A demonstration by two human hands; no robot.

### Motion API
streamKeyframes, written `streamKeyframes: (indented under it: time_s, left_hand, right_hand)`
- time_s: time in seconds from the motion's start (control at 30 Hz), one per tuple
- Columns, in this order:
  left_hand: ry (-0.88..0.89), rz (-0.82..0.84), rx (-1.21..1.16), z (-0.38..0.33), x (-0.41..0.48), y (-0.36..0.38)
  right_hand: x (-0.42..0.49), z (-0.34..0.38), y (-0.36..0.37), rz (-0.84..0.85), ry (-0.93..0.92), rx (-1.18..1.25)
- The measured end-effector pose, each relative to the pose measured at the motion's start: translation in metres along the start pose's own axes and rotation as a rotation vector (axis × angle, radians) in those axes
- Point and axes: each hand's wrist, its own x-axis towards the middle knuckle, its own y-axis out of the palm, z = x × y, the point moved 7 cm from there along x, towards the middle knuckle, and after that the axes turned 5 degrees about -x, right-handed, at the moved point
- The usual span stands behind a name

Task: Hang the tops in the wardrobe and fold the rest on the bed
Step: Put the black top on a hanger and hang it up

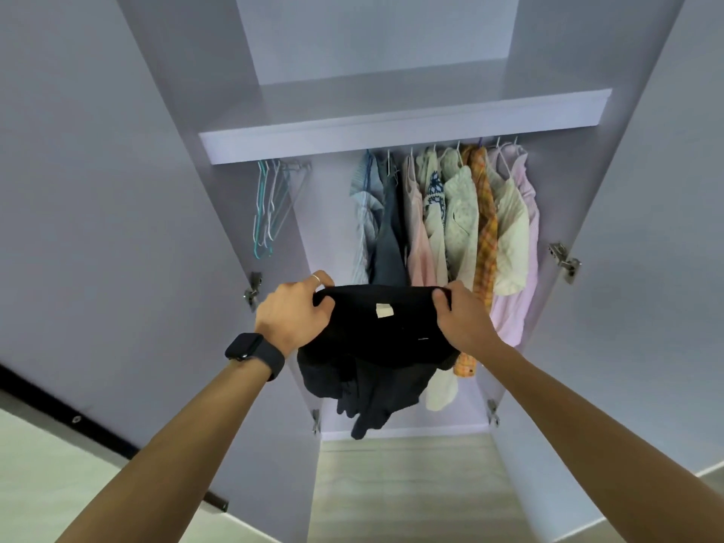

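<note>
The open wardrobe (587, 190) fills most of the frame, its doors swung out to the left and right edges. A pale shelf (391, 127) spans it across the upper middle. Under the shelf, right of centre, a row of hung tops (450, 213) runs from a blue-grey one through pink, floral and orange plaid ones to a lilac one at the right end. At the centre of the frame, in front of the wardrobe opening and overlapping the lower ends of those tops, is the black garment (384, 339), not on a hanger. Its top edge is pulled taut between the two hands and the rest hangs down bunched. The left hand (294, 311) grips the left end of that edge, fingers curled over it. The right hand (462, 315) pinches the right end in the same way. A bunch of empty hangers (270, 205) hangs under the shelf at centre left, well apart from the tops. A dark watch (254, 352) sits on the left wrist. A white label (384, 310) shows just under the taut edge, and a ring (315, 278) sits on a left finger.
</note>
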Motion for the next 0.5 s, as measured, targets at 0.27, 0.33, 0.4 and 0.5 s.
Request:
streamKeyframes:
  time_s: [0.27, 0.33, 0.4, 0.5]
  left_hand:
    - [-0.043, 0.056, 0.081, 0.069, -0.004, -0.013]
    - [-0.047, 0.091, 0.048, 0.072, -0.007, -0.007]
    - [-0.057, 0.112, 0.000, 0.071, -0.008, -0.001]
    - [-0.083, 0.152, -0.212, 0.072, -0.002, 0.002]
  right_hand:
    - [0.013, 0.005, -0.027, 0.134, -0.338, -0.247]
    - [0.018, 0.006, -0.036, 0.066, -0.347, -0.283]
    - [0.020, 0.006, -0.035, 0.044, -0.304, -0.291]
    - [0.018, 0.003, -0.027, 0.090, -0.148, -0.144]
